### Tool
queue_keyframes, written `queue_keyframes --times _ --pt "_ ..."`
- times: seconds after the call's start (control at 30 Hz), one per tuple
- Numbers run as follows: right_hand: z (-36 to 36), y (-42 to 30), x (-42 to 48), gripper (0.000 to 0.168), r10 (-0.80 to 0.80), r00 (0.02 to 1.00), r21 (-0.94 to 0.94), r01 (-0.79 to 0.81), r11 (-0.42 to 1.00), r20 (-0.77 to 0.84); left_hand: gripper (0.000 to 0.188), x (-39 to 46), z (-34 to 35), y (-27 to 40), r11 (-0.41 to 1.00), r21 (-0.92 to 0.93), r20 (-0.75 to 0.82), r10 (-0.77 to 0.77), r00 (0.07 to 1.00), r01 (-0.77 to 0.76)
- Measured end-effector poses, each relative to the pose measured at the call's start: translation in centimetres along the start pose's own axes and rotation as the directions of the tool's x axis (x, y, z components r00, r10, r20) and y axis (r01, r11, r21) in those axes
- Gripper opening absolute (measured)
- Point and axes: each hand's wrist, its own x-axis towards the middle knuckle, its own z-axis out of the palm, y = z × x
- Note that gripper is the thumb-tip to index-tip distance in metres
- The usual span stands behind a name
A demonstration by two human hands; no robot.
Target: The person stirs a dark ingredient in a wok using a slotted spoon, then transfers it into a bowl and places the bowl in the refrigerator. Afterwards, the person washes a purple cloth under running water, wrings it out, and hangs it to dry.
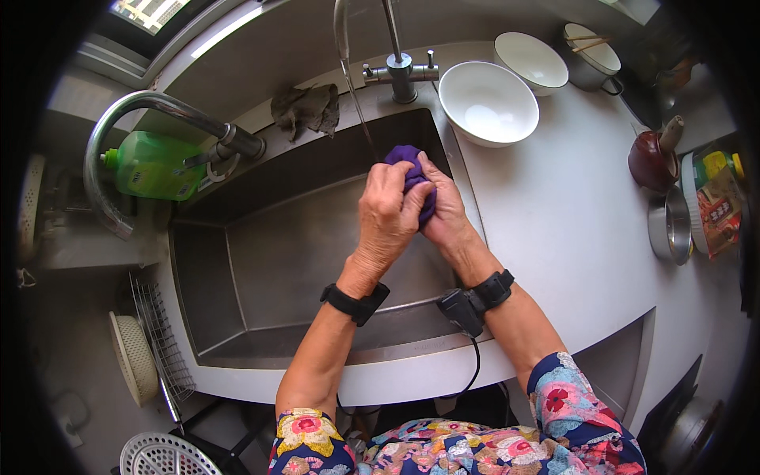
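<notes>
A bunched purple cloth point(407, 155) is squeezed between my two hands above the right part of the stainless steel sink point(297, 255). My left hand point(389, 199) grips it from the left, fingers curled over it. From the right, my right hand point(444, 205) holds the same cloth, its thumb along the top. Part of the cloth is hidden by my fingers. Just beyond my hands, a thin stream of water point(358, 107) runs down from the slim tap point(401, 77) behind the sink.
Two white bowls point(490, 104) point(531, 59) stand on the white counter point(552, 208) at right. A grey rag point(309, 110) lies on the back rim. At left are a curved faucet point(154, 101) and a green detergent bottle point(157, 166). A metal pot point(670, 225) stands far right.
</notes>
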Motion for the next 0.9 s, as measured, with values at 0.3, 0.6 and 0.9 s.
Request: queue_keyframes --times 0.3,0.6,0.9 --pt "1.2 1.4 3.2 0.022 -0.211 0.977 -0.458 0.177 0.871 -0.024 0.035 2.2 1.0 -2.9 0.899 0.078 -0.193 -0.410 0.892 0.430" --pt "2.8 1.2 3.6 0.024 -0.413 0.910 -0.677 0.325 0.660 0.034 0.028 1.0 -1.3 -10.1 0.441 -0.773 -0.039 -0.750 0.660 0.456" --pt "1.1 2.1 4.3 0.051 -0.143 0.986 -0.396 0.098 0.913 -0.087 0.025 2.0 -1.2 -4.5 0.773 -0.465 -0.069 -0.518 0.853 0.432"
